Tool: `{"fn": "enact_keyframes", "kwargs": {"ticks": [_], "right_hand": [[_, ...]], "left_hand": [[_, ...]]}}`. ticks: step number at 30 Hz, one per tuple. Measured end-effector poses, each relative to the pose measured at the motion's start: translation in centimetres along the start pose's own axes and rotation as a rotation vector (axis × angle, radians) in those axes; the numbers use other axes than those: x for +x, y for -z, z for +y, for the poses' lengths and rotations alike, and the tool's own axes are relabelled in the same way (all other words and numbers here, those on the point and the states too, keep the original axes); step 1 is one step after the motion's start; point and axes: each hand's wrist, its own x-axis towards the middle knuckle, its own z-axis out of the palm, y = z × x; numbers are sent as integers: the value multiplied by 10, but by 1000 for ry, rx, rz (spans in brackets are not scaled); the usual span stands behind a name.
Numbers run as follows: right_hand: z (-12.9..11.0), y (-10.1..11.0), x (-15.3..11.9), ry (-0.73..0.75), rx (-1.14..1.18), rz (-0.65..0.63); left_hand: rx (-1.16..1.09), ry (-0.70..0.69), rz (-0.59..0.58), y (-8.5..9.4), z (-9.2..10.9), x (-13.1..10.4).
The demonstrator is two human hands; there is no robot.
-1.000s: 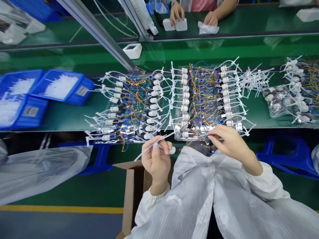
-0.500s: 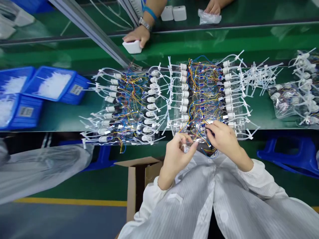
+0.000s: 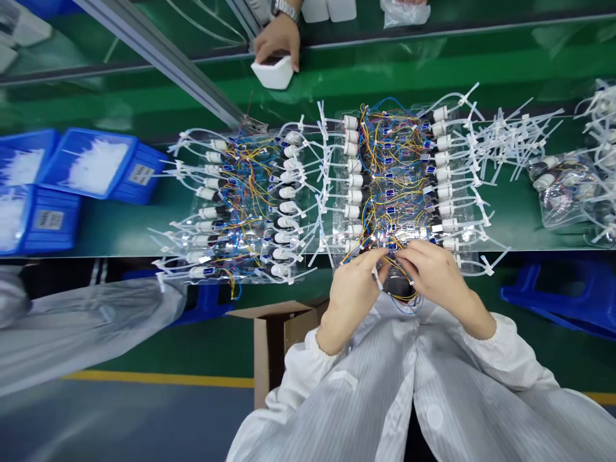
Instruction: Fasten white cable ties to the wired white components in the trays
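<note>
My left hand is closed, thumb and forefinger pinching at thin wires, with a small white strip, perhaps a cable tie, showing by its thumb. Close beside it, my right hand pinches the same coloured wires, which hang over the table's front edge. The fingertips partly hide what they grip. Both hands are at the near end of a row of wired assemblies, with white cylindrical parts at both sides, small blue pieces in the middle and clear plastic bags beneath. White cable ties stick out at the sides.
A second row of wired assemblies lies left. Further left are blue bins of white ties. Loose cable ties and bagged parts lie right. Across the bench, a co-worker's hand holds a white box. A cardboard box stands below.
My left hand has moved up and right, its fingers closing on the wires beside my right fingertips. The co-worker's hand and white box have shifted right. The view has shifted slightly.
</note>
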Motion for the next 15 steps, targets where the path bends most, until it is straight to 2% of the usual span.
{"fn": "enact_keyframes", "kwargs": {"ticks": [4, 8, 15], "right_hand": [[2, -2, -3, -30, 82, 33], [2, -3, -5, -87, 141, 66], [0, -1, -4, -123, 168, 76]], "left_hand": [[-144, 70, -60, 12, 4, -2], [-249, 143, -61, 23, 0, -8], [-384, 74, -140, 30, -10, -16]]}}
